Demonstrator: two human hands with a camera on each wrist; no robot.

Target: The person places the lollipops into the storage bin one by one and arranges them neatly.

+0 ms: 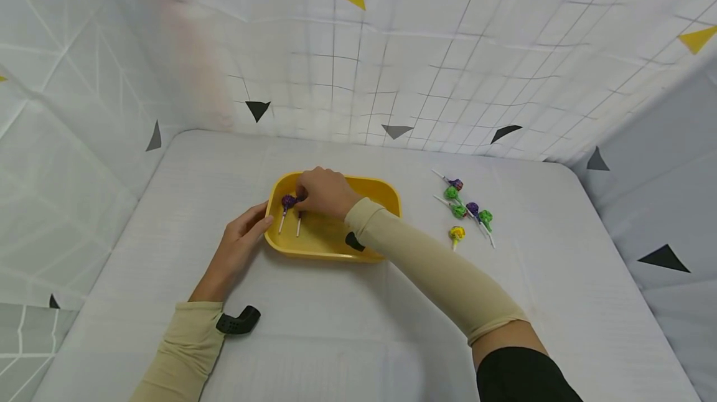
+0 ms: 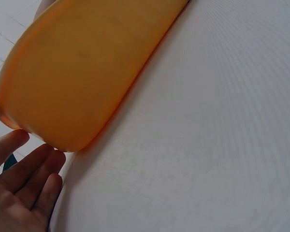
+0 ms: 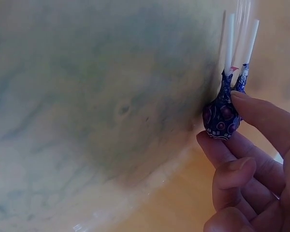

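A yellow plastic tray (image 1: 336, 246) stands on the white table. My left hand (image 1: 242, 239) is at its left end; in the left wrist view, its fairly straight fingers (image 2: 36, 166) touch the outer wall. Inside the tray, at its left end, my right hand (image 1: 325, 192) pinches a purple-wrapped lollipop (image 3: 221, 118) between thumb and fingertips, close to the tray floor. A second purple lollipop (image 1: 287, 201) lies right beside it, its white stick pointing toward me. From the head view, the pinched lollipop's head is mostly hidden by the right hand.
To the right of the tray lie several loose lollipops: purple ones (image 1: 473, 208), green ones (image 1: 451, 193) and a yellow one (image 1: 457, 234). A white sheet (image 1: 392, 66) with triangles and grid lines rises behind the table (image 1: 313, 340). Black wrist cameras (image 1: 239, 321) are worn on both wrists.
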